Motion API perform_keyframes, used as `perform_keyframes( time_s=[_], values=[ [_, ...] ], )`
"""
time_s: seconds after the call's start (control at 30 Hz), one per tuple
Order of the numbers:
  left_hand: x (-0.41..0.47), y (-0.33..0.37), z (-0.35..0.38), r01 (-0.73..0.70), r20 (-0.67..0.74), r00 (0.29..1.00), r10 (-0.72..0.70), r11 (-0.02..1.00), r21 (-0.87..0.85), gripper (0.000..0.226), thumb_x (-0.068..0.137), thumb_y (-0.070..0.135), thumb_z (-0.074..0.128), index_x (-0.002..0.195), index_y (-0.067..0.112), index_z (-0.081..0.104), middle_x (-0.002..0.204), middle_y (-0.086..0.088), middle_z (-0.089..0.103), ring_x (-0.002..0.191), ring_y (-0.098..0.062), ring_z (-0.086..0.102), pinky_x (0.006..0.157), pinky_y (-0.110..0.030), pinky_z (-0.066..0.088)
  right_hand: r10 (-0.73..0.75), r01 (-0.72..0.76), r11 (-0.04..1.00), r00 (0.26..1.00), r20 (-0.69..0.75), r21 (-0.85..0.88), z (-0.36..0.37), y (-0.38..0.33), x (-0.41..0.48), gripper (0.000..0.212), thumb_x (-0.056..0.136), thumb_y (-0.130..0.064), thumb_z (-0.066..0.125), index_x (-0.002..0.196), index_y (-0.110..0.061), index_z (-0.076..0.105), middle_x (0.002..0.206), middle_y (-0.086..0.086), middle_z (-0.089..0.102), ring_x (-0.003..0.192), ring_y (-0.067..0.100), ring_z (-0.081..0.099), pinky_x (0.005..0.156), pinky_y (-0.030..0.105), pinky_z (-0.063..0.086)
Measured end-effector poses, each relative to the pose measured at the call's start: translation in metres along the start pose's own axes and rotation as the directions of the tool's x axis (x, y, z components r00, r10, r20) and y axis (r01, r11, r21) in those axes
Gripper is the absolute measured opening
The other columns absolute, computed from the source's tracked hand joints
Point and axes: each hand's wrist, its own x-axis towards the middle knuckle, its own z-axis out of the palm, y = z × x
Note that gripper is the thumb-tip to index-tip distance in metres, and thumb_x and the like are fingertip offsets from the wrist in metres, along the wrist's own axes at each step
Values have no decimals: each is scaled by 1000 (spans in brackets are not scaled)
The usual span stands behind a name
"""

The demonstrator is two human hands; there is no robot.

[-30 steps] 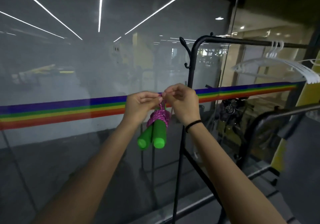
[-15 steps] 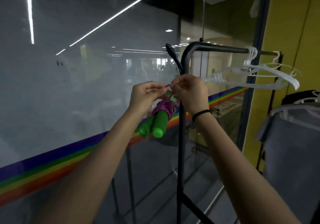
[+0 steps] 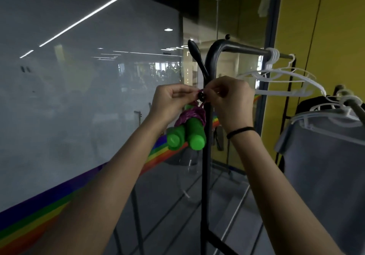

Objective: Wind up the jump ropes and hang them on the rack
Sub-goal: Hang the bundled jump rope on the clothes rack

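A frosted glass wall [image 3: 88, 96] fills the left of the view, with a rainbow stripe [image 3: 49, 211] running along its lower part. A yellow wall [image 3: 325, 37] stands to the right. The black rack [image 3: 206, 175] rises at centre, its upright bending at the top into a horizontal bar that runs right. A grey garment [image 3: 325, 175] hangs at lower right on a second rail and partly hides the floor behind it. White hangers [image 3: 286, 77] hang from the bar, well clear of the hands. A long black hook prong [image 3: 194, 51] angles up and left from the upright, above a small round knob [image 3: 201, 96]. The jump rope [image 3: 189, 116] hangs just below this knob, close against the upright's left side. It is wound into a bundle, with purple cord wrapped round two green handles [image 3: 194, 134] whose ends point down and towards the camera. The left hand [image 3: 169, 102] is curled, its thumb and fingertips pinching the cord's top loop just left of the knob. The right hand [image 3: 233, 98] is likewise curled and pinches the loop on the right, in front of the upright. Whether the loop is seated over the knob cannot be told. The right wrist wears a black band [image 3: 242, 130].
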Motion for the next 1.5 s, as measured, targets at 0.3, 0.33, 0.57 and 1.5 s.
perform_keyframes(
  time_s=[0.3, 0.33, 0.57, 1.5],
  values=[
    [-18, -8, 3, 83, -34, 996, -84, 996, -44, 14, 76, 4, 72, 84, 15, 72, 71, 10, 72, 71, -5, 69, 71, -15, 53, 71, -74, 993, 997, 30, 97, 1, 5, -22, 5, 82, -11, 65, 84, -15, 67, 74, -4, 66, 71, 10, 65, 65, 16, 53],
    [-19, -5, 2, 80, -49, 995, -82, 996, -41, 12, 76, 5, 72, 83, 15, 72, 71, 9, 72, 69, -6, 69, 70, -15, 53, 72, -76, 992, 997, 36, 104, 0, 5, -22, 4, 82, -12, 65, 83, -16, 67, 74, -3, 66, 71, 10, 65, 64, 16, 53],
    [-51, 24, -1, 150, -161, 976, -149, 989, -6, 11, 81, 11, 69, 89, 3, 71, 73, -2, 72, 62, -7, 68, 58, -12, 49, 44, -72, 977, 989, 142, 201, -18, -8, -36, 5, 83, -8, 62, 82, -11, 67, 69, -9, 60, 63, -4, 56, 58, 3, 47],
    [-743, 353, 131, 557, -813, 414, -409, 820, -130, 5, 63, 15, 77, 67, 17, 76, 65, 1, 72, 61, -10, 69, 60, -17, 54, -474, -381, 815, -3, 880, 437, -344, -149, -496, 13, 81, -15, 66, 70, -8, 70, 64, 7, 68, 57, 3, 61, 65, 22, 50]
  ],
)
